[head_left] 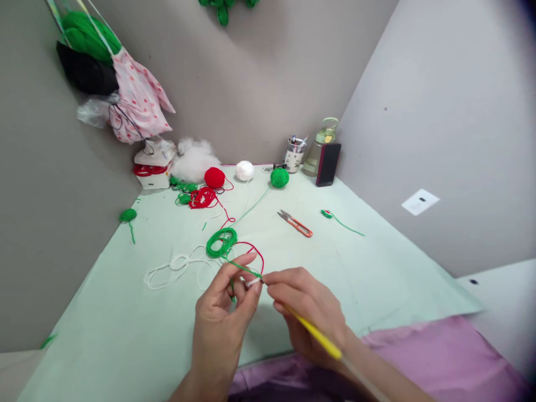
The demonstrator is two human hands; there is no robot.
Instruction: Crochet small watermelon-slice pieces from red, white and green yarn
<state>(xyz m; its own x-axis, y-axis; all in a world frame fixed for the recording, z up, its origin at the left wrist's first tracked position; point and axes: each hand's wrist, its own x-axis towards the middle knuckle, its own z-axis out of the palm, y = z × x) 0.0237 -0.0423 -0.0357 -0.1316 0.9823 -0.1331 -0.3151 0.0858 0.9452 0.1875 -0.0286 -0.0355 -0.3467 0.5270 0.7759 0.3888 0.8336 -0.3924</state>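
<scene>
My left hand (224,315) is closed in a pinch on green yarn (240,268) that runs back to a loose green coil (221,242) on the table. My right hand (307,310) is closed round a yellow-handled crochet hook (318,336), whose tip meets the yarn between both hands' fingertips. Red yarn (253,248) loops just beyond my fingers. Both hands hover above the near part of the pale green table cover (368,262).
Red snips (296,223) lie mid-table. Red (214,177), white (244,170) and green (279,177) yarn balls sit at the back, with stuffing (195,159), a pen cup (294,153), a bottle (319,146) and a phone (328,164). Loose white yarn (173,268) lies left. Purple cloth (419,357) lies at the near edge.
</scene>
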